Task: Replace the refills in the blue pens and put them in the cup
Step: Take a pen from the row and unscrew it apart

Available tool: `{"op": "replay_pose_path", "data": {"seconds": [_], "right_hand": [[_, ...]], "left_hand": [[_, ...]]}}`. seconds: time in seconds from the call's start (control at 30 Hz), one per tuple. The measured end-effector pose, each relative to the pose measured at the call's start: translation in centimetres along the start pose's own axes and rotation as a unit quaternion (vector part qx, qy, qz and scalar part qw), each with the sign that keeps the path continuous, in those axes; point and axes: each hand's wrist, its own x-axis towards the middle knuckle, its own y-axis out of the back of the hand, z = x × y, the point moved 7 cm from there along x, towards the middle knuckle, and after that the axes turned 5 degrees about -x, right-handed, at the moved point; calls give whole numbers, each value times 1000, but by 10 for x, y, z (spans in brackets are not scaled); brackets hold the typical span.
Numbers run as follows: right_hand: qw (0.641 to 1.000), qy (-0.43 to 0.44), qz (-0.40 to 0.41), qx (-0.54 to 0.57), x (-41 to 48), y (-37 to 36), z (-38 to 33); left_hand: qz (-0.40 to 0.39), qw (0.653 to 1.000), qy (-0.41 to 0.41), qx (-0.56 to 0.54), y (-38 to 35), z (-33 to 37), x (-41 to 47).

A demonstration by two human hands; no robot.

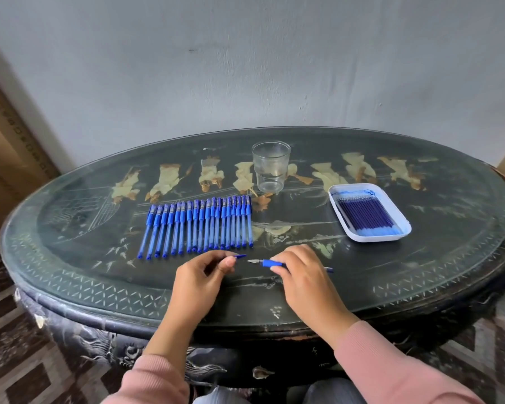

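Note:
Several capped blue pens (pixel 200 225) lie side by side in a row at the middle of the table. Beyond them stands a clear glass cup (pixel 270 169), with nothing in it. A white tray (pixel 391 204) at the right holds several blue refills (pixel 365 214). My right hand (pixel 303 275) grips an uncapped blue pen (pixel 267 263), its metal tip pointing left and its tail sticking out to the right. My left hand (pixel 201 275) pinches a small blue pen cap (pixel 240 256) just left of that tip, a short gap between them.
The oval dark table (pixel 420 272) has a glass top with painted figures and stands against a grey wall. A patterned floor shows below on both sides. A cardboard-coloured object stands at the far right edge behind the table.

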Motion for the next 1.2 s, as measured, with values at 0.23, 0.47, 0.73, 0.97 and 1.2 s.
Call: {"op": "replay_pose_path", "data": {"seconds": [0.23, 0.47, 0.73, 0.97, 1.2], "right_hand": [[999, -34, 17, -31, -1, 1, 9], [997, -30, 20, -65, -2, 0, 7], [996, -34, 15, -76, -2, -4, 9], [996, -37, -2, -80, -2, -5, 10], [998, -19, 9, -52, -1, -4, 8]], "left_hand": [[48, 998, -38, -10, 2, 7, -5], [-8, 977, -124, 173, -14, 11, 1], [11, 959, -177, 223, -25, 6, 7], [12, 961, -175, 213, -23, 3, 5], [-5, 960, -237, 150, -25, 23, -5]]}}
